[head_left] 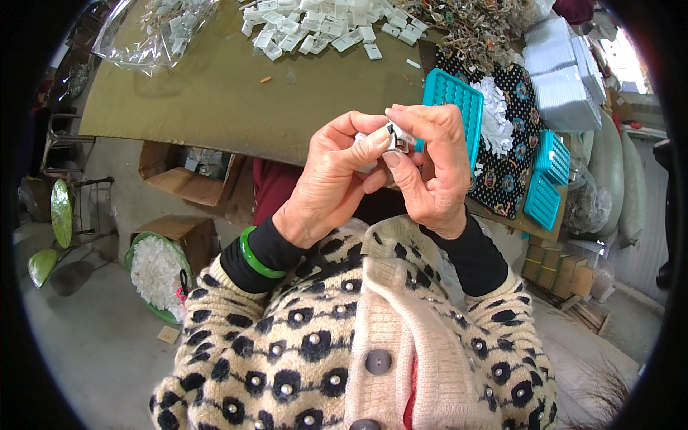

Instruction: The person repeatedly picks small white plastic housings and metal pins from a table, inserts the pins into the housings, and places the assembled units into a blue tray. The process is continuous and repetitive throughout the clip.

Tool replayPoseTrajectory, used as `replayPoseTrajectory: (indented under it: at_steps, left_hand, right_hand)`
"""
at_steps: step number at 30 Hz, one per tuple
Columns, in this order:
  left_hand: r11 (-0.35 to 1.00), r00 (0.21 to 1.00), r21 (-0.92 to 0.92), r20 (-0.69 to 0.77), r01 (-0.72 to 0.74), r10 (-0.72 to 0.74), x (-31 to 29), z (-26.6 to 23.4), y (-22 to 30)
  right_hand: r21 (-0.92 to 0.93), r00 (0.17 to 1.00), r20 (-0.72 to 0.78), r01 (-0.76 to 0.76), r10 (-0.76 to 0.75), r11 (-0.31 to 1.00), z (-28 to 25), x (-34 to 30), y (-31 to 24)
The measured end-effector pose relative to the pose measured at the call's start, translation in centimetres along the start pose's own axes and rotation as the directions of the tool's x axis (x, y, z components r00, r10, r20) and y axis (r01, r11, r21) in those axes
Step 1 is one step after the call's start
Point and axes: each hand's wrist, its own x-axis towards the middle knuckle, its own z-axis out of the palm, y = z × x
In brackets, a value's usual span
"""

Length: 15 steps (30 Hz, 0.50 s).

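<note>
Above my lap, at the table's near edge, both hands meet around a small white plastic housing with a dark and metallic part at its opening. My left hand pinches it between thumb and fingers. From the other side, my right hand grips it, with the thumb below and the index finger over the top. The fingers hide most of the housing. Just beyond my right hand lies a turquoise tray with rows of round hollows, partly covered by that hand.
White plastic housings are piled on the green tabletop. Small metal parts are heaped at the far right. White pieces lie on a patterned cloth, near smaller turquoise trays. A tub stands at floor left.
</note>
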Motion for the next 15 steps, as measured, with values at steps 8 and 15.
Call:
replayPoseTrajectory:
  at_steps: [8, 15]
  left_hand:
    - [0.989, 0.991, -0.109, 0.099, 0.101, -0.090, 0.1, -0.7, -1.4]
    - [0.976, 0.983, -0.123, 0.074, 0.178, -0.170, -0.1, -0.4, -1.7]
  right_hand:
    - [-0.167, 0.959, -0.093, 0.251, -0.269, 0.954, 1.6, -0.7, 1.6]
    - [-0.289, 0.957, -0.152, 0.197, -0.248, 0.937, 1.5, -1.6, 1.3]
